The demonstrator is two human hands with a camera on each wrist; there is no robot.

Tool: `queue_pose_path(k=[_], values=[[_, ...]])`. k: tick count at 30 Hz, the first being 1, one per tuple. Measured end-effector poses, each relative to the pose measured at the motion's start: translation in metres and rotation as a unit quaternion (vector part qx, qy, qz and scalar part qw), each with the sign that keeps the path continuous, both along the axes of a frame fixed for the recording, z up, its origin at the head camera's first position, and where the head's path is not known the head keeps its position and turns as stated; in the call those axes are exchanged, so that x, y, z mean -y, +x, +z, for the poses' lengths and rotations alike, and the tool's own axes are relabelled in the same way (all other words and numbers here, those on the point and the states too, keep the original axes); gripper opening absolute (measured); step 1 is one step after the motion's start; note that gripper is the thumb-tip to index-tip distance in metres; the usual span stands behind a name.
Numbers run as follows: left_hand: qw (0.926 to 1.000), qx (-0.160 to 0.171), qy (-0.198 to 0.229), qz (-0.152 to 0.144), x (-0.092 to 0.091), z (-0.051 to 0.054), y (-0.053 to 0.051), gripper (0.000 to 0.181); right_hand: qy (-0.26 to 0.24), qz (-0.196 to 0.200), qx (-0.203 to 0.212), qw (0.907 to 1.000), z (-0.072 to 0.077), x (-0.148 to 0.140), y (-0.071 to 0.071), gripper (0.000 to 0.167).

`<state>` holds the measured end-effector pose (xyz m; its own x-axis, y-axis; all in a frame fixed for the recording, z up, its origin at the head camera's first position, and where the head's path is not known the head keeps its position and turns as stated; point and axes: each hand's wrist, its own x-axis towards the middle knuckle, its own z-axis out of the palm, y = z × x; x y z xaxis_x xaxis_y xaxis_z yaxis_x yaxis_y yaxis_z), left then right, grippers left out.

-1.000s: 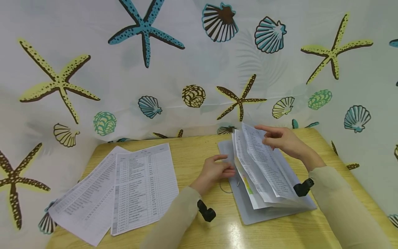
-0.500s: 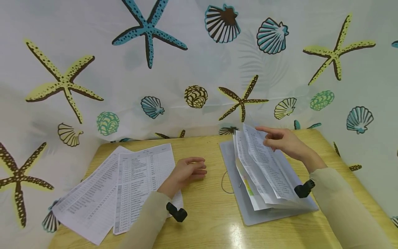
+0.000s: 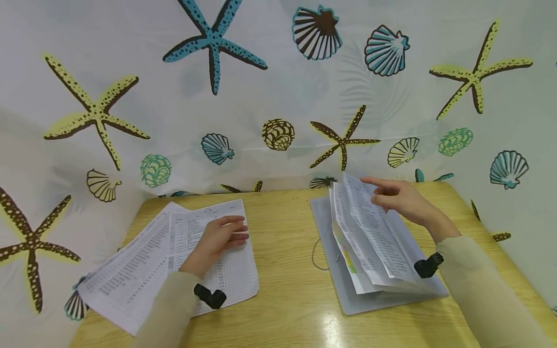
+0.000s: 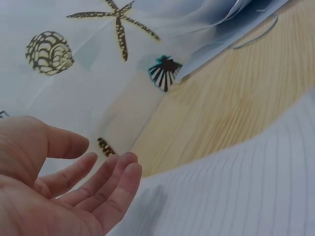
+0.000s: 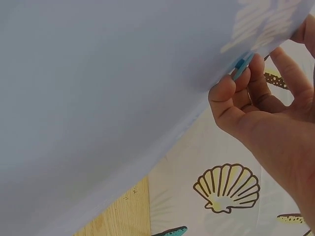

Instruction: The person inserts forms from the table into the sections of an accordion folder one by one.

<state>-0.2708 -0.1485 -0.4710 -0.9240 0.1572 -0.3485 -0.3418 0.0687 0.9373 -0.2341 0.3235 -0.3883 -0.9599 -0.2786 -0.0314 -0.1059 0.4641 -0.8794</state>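
Head view shows the grey folder (image 3: pixel 324 220) at the right of the tabletop (image 3: pixel 283 241), its raised sheets (image 3: pixel 370 227) fanned upward and a yellow-green patch (image 3: pixel 349 263) showing among them. The right hand (image 3: pixel 402 200) holds the far right edge of those sheets in a narrow grip; from the right wrist, a small teal piece (image 5: pixel 241 69) shows at its fingertips, too unclear to identify. A thin cord (image 3: pixel 313 258) loops out beside the folder's left edge.

Well apart, to the left, the left hand (image 3: pixel 219 237) is over the right loose sheet (image 3: pixel 235 275), fingers loosely bent, grip moderately wide and holding nothing; whether it touches the paper I cannot tell. That sheet partly overlaps the left loose sheet (image 3: pixel 135 270). Shell-patterned cloth (image 3: pixel 243 96) stands behind.

My judgement: the step in hand is keeping the folder's pages parted while the left hand attends to the loose paper. Lifting that paper would call for a pinch at its edge, the right grip staying steady.
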Motion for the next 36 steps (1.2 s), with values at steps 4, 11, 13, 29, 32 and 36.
queue_pose_path(k=[4,11,13,29,32,36], values=[[0.9991,-0.007,-0.040,0.005,0.024,0.005,0.002,0.052,-0.002,-0.001,-0.001,1.0000,0.000,0.000,0.000,0.058],[0.9958,-0.010,-0.087,0.025,0.068,0.006,0.006,0.055,-0.005,0.004,-0.002,1.0000,0.001,-0.001,-0.001,0.058],[0.9942,-0.011,-0.102,0.035,0.079,0.005,0.006,0.056,-0.005,0.005,-0.004,1.0000,0.002,-0.001,-0.001,0.058],[0.9616,-0.014,-0.261,0.084,0.146,-0.001,0.012,0.057,-0.006,0.009,-0.012,0.9999,0.000,0.001,-0.002,0.057],[0.9562,-0.014,-0.277,0.092,0.152,-0.003,0.014,0.058,-0.007,0.007,-0.009,0.9999,0.000,0.000,-0.002,0.057],[0.9508,-0.008,-0.293,0.100,0.157,-0.007,0.015,0.056,-0.002,0.001,-0.005,1.0000,-0.002,0.000,-0.003,0.057]])
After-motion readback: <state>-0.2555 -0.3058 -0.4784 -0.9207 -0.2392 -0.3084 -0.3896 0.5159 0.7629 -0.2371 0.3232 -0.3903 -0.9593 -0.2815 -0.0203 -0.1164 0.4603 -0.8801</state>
